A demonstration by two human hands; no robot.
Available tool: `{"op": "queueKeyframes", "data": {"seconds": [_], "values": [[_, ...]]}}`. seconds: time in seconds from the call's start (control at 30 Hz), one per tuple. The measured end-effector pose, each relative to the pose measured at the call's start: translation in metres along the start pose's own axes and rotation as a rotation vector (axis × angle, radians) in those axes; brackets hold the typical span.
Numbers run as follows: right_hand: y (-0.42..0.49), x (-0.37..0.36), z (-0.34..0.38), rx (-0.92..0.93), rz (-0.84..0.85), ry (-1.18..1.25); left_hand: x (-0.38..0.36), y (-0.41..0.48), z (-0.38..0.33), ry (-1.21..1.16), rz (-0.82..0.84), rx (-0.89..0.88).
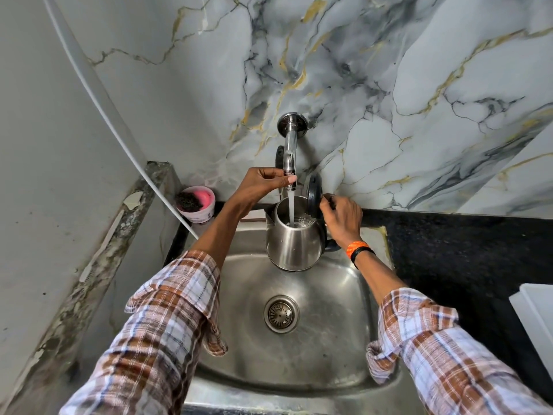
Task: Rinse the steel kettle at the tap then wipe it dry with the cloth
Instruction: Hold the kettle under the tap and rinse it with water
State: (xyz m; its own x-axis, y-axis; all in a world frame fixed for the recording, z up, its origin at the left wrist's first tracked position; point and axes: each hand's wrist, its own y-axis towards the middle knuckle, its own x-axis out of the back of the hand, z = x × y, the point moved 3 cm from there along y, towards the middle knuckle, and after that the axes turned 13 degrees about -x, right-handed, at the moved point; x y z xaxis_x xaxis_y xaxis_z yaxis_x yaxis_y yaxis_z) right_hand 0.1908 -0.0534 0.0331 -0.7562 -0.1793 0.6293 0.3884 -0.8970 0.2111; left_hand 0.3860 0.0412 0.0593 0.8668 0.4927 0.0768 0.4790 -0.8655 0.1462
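Note:
The steel kettle (291,244) hangs upright over the steel sink (338,298), its black lid (313,191) flipped open. Water runs from the chrome tap (289,151) straight into its mouth and pools inside. My right hand (341,218) grips the kettle's black handle on its right side. My left hand (263,184) is up at the tap's spout end, fingers pinched around it just above the stream. No cloth is in view.
A pink tub (197,203) with a dark scrubber sits at the sink's back-left corner. A black granite counter (466,253) runs to the right, with a white object (535,316) at its right edge. The drain (281,314) lies mid-basin. A marble wall stands behind.

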Motion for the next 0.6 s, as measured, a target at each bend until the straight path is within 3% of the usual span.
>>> {"op": "queueKeyframes", "data": {"seconds": [0.6], "values": [[-0.0055, 0.0039, -0.0006, -0.05, -0.015, -0.004, -0.0006, 0.0003, -0.0031, 0.073, -0.001, -0.04]]}}
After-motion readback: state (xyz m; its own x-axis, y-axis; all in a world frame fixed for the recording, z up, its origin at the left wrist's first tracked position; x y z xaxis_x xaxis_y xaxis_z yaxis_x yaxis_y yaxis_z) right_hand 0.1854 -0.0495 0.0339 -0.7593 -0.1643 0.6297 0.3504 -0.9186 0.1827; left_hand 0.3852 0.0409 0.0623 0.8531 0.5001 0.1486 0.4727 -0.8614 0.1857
